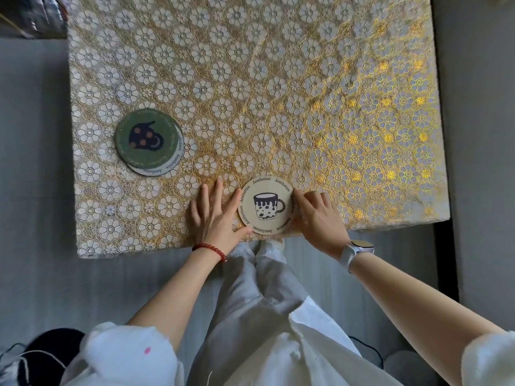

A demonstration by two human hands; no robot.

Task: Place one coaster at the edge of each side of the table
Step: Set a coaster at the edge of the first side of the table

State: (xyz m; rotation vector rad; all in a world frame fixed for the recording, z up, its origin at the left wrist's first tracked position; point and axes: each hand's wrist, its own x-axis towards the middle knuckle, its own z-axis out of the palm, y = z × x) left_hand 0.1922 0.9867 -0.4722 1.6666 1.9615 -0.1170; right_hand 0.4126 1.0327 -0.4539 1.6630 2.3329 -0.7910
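Note:
A cream round coaster (266, 205) with a mug drawing lies flat at the near edge of the table (278, 79). My left hand (216, 215) rests flat beside it on the left, thumb touching its lower rim. My right hand (317, 215) touches its right rim with the fingertips. A small stack of coasters sits towards the left edge: a green coaster (146, 137) with a dark figure on top, a pale coaster (174, 160) showing beneath it.
The table is covered with a gold and white floral cloth. Grey floor surrounds it. A dark object (47, 355) lies on the floor at bottom left. My legs in pale trousers stand at the near edge.

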